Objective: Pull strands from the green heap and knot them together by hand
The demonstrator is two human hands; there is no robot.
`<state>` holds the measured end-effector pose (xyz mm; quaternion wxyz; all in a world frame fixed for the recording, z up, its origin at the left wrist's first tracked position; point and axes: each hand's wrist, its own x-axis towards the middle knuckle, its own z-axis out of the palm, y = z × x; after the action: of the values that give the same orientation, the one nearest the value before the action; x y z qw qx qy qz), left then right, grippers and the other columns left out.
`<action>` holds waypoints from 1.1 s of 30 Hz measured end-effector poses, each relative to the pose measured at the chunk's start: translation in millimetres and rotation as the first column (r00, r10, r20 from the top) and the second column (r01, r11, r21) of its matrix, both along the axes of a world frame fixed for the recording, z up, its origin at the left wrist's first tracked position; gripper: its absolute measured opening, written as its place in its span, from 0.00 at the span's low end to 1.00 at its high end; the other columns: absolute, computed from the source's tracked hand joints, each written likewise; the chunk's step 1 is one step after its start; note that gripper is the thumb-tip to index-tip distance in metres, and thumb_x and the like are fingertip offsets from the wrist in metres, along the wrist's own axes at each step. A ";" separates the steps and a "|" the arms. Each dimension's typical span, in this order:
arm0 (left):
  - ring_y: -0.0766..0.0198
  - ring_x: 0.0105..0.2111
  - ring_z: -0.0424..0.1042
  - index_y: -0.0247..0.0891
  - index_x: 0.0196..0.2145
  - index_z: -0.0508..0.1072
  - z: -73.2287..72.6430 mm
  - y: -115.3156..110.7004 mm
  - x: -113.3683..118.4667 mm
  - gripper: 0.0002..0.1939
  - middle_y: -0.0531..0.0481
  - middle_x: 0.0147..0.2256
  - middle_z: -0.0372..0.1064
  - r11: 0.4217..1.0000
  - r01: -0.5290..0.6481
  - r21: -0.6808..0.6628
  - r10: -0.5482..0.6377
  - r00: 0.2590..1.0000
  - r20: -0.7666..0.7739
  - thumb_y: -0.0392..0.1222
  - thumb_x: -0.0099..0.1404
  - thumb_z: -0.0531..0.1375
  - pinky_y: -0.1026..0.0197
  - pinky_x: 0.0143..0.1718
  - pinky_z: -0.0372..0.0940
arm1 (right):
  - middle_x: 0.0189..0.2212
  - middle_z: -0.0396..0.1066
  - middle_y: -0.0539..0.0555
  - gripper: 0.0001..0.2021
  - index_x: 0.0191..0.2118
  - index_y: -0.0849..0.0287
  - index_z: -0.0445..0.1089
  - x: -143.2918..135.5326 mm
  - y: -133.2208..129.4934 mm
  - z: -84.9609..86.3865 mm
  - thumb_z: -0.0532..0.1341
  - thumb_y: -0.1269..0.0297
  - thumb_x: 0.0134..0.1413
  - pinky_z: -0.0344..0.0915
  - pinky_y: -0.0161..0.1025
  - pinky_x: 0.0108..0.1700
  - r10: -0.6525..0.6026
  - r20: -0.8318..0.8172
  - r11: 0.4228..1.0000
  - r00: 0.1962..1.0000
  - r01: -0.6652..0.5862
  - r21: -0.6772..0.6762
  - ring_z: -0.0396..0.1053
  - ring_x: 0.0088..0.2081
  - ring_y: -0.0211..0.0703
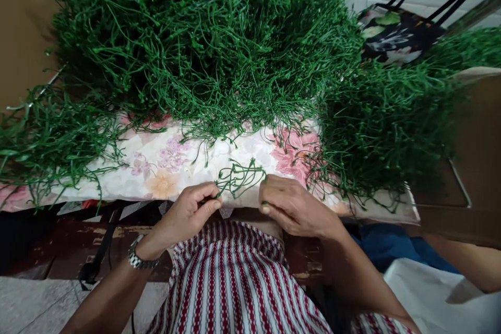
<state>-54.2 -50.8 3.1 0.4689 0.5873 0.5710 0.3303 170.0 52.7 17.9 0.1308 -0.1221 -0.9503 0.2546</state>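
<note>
My left hand (pixel 197 210), with a metal watch on the wrist, pinches the ends of thin green stems between thumb and fingertips. My right hand (pixel 293 205) is curled closed, and bits of green show at its thumb and knuckles; most of what it grips is hidden. A few loose, plastic-looking green stems (pixel 241 176) with small knobbed tips lie between the two hands at the cloth's near edge. Just beyond them is a floral cloth (pixel 213 154) over the work surface. A large heap of similar green stems (pixel 211 36) rises behind it.
Smaller piles of green stems stand left (pixel 58 133) and right (pixel 383 125). A cardboard box (pixel 475 151) is at the right, with brown board (pixel 23 26) at the left. A black floral bag (pixel 401 31) sits at back right. Another person's arm (pixel 465 261) shows at lower right.
</note>
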 end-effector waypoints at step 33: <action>0.61 0.34 0.65 0.37 0.33 0.68 7.0 10.4 33.3 0.03 0.48 0.31 0.67 0.825 0.026 0.565 0.247 0.882 -0.402 0.33 0.60 0.56 0.56 0.39 0.58 | 0.26 0.66 0.52 0.07 0.36 0.63 0.65 -21.2 -6.8 -9.7 0.55 0.63 0.59 0.58 0.30 0.28 -0.147 -0.301 0.989 0.942 0.135 -0.061 0.62 0.26 0.33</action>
<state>-20.9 -40.5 10.1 0.1094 0.7234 0.5785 0.3608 148.7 45.9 8.1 0.2910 -0.1517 -0.9025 0.2789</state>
